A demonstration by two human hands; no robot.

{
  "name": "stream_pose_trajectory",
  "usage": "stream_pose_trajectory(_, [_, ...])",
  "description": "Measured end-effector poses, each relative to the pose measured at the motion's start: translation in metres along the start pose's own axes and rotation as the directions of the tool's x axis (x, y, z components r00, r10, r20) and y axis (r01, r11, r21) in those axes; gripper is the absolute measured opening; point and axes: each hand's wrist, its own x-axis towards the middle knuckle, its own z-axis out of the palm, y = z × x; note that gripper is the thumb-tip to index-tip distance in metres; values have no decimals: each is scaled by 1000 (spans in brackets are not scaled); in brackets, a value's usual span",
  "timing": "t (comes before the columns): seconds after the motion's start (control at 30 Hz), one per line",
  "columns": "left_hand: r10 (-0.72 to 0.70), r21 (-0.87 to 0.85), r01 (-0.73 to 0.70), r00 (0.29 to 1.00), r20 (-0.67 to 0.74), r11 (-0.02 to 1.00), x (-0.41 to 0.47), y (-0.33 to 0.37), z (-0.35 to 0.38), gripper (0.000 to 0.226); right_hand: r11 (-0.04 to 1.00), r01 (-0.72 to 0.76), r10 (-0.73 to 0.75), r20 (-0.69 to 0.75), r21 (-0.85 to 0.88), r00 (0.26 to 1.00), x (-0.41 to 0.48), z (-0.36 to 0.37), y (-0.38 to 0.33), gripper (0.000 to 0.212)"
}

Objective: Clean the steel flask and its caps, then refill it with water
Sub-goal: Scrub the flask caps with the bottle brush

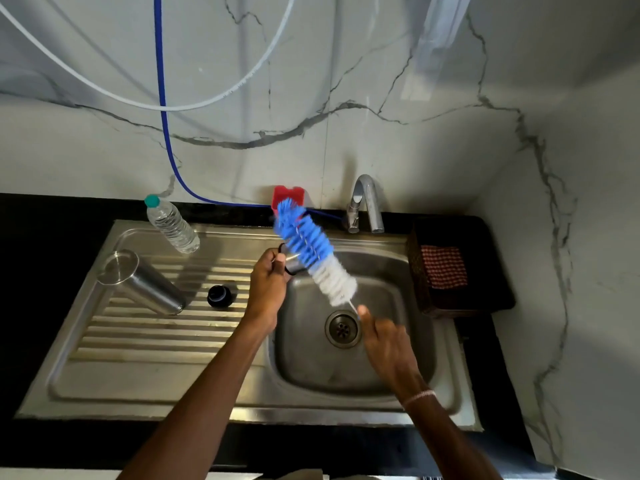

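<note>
The steel flask (142,282) stands upside down on the ribbed drainboard at the left. A black inner cap (219,296) sits on the drainboard beside it. My left hand (268,289) grips a steel outer cap (292,263) over the sink's left edge. My right hand (384,337) holds the thin handle of a blue and white bottle brush (313,251), which slants up to the left, its bristles passing in front of the cap. The brush is blurred.
The sink basin (398,271) with its drain (343,329) lies below my hands, the tap (365,202) behind it. A plastic water bottle (171,225) stands at the drainboard's back. A red object (287,195) sits by the wall. A dark basket with a checked cloth (443,268) is at the right.
</note>
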Motion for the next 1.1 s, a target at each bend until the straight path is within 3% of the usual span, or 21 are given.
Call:
stream_pose_trajectory(0.03, [-3,-22,2,1000,-22,1000,3,0,-3,24,1000,8,-9,-50,-29,999,-8,8,4,49])
stream_pose_trajectory(0.1, [3,-9,-3,1000,-19,1000,3,-5,-4,23,980,197,-198,-45,-31,979,-11,21,11,57])
stream_pose_trajectory(0.2, [52,128,-62,995,80,990,-8,-10,3,32,949,314,-312,-98,8,945,10,16,-3,54])
stream_pose_trajectory(0.3, [87,135,-101,991,103,986,-9,-3,1,39,939,343,-342,-87,4,936,23,11,-1,58])
stream_pose_trajectory(0.37, [66,93,-71,996,61,993,0,0,-8,30,956,291,-291,-3,48,957,14,10,4,56])
stream_pose_trajectory(0.43, [36,66,-37,999,10,997,4,1,-14,30,971,79,-102,91,224,991,1,6,6,35])
stream_pose_trajectory(0.47, [28,61,-27,1000,-4,998,2,2,-14,31,957,23,-82,196,288,977,-4,0,1,28])
stream_pose_trajectory(0.5, [24,70,-24,1000,5,997,-1,1,-12,31,946,66,-122,160,317,979,-1,6,5,28])
stream_pose_trajectory(0.53, [27,81,-29,999,28,996,-6,-2,-8,32,916,-68,-53,287,396,956,-2,-1,-4,27])
stream_pose_trajectory(0.57, [22,96,-26,999,43,995,-9,-4,-4,33,903,-106,-20,288,416,957,3,-3,-12,30])
stream_pose_trajectory(0.63, [-4,108,1,1000,26,994,-10,-4,-3,34,896,-107,-33,305,432,952,7,-3,-21,28])
stream_pose_trajectory(0.67, [-11,84,11,1000,2,996,-9,0,-5,34,899,-53,-39,200,434,979,5,-3,-19,28])
stream_pose_trajectory(0.73, [-13,1,13,1000,-22,1000,-6,9,-15,33,886,-102,-6,233,451,973,-1,0,-13,42])
stream_pose_trajectory(0.77, [-10,-22,10,999,-34,1000,-4,14,-20,35,910,-14,-41,125,414,991,-4,12,0,53])
stream_pose_trajectory(0.83, [-20,-55,17,999,-44,998,-2,20,-27,40,913,50,-85,69,404,994,-16,20,9,57])
stream_pose_trajectory(1.0, [-103,-68,110,990,92,992,-16,19,-12,46,857,16,-76,95,515,993,5,1,-12,57])
stream_pose_trajectory(1.1, [-139,-178,149,988,68,973,-15,28,-15,42,862,-20,-73,163,507,984,3,-6,-7,57])
